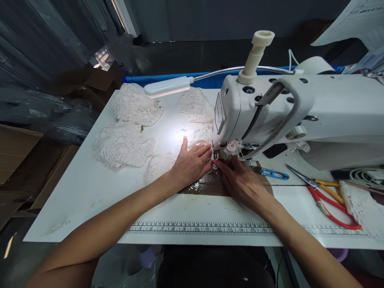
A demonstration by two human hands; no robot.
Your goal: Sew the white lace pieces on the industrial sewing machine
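A white lace piece [160, 166] lies on the table to the left of the sewing machine [237, 108], and part of it runs under the needle area. My left hand [193, 162] rests flat on the lace, thumb spread away and fingertips close to the presser foot [221, 155]. On the other side, my right hand [240, 180] pinches the lace edge between thumb and forefinger just in front of the foot. The needle itself is hard to make out behind the machine head and fingers.
Lace piles [123, 146] sit on the left of the white table [75, 200]. A lamp [169, 86] shines above the lace. Blue thread snips [274, 173] and red-handled scissors [333, 208] lie at the right. A printed ruler [198, 230] runs along the front edge.
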